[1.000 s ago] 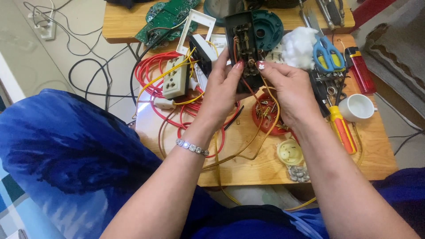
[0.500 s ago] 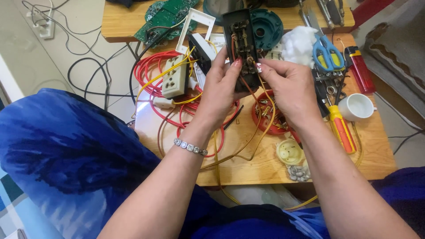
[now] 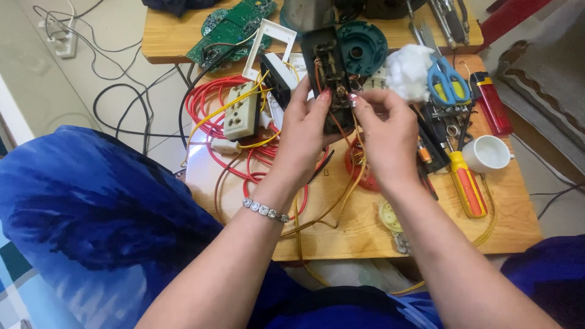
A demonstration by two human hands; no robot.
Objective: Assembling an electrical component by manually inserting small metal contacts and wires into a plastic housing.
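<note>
Table: wooden table [image 3: 365,234], cluttered with red wire coil [image 3: 210,106], blue scissors [image 3: 448,79], white cup [image 3: 485,153].
Hands: left hand [image 3: 304,131] and right hand [image 3: 387,131] both grasp dark switch block [image 3: 329,67].

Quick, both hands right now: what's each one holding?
Left hand: closed on the dark electrical part, gripping its lower end.
Right hand: fingertips pinched at the same part beside the thin wires; whether it grips a wire cannot be told.

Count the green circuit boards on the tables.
2: a rectangular green circuit board on the far table, and a round one touching its left side. Clutter may hide others.
</note>
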